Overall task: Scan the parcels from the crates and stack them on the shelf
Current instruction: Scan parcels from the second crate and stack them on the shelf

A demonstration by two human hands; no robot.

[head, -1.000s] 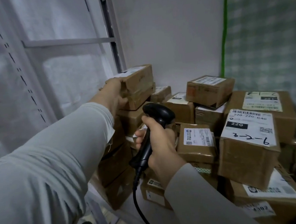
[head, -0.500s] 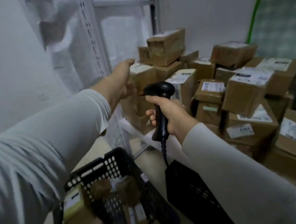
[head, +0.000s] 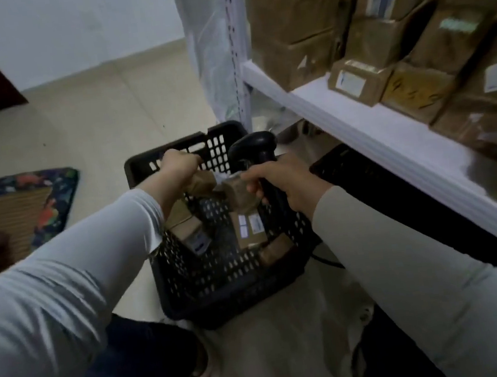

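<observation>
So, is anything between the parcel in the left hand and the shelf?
Partly. The left hand grips a parcel at the crate; the right hand with the scanner sits between it and the shelf, which is crowded with boxes.

This is a small parcel storeroom, the back room of a courier point rather than a shop floor; a white shelf on a perforated metal upright is crammed with brown cardboard parcels bearing white printed labels; a black perforated plastic crate on the pale tiled floor holds more labelled boxes; a handheld barcode scanner is held over it; clear plastic sheeting drapes the rack's end, and a patterned mat lies near the plain wall — makeshift, not retail.
</observation>
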